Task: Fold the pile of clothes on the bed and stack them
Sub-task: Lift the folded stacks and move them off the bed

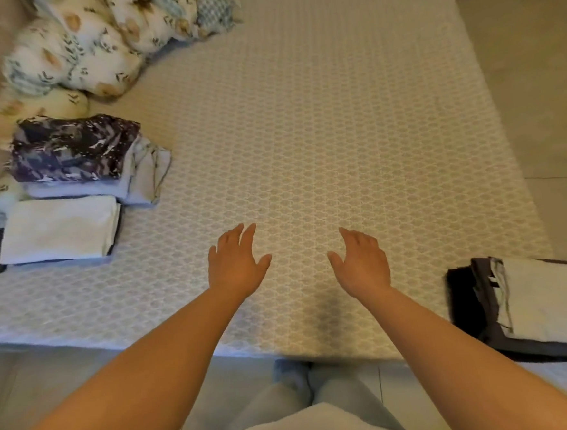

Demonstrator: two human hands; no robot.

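Both hands are reaching out over the bed [335, 110], palms down above its patterned cover. The left hand [235, 265] is spreading its fingers loosely and gripping nothing; the right hand [362, 263] is likewise hanging relaxed, fingers slightly bent and grasping nothing. The folded clothes are lying in separate stacks: at the left edge a dark patterned garment [73, 149] is sitting on top of pale blue folded pieces [145, 177], and just in front of it a white folded piece [58, 229] is resting on something dark. Well apart, at the bed's right corner, another stack [530, 305] is showing a white piece lying on dark grey cloth. A crumpled flowered blanket [95, 43] is bunching at the far left.
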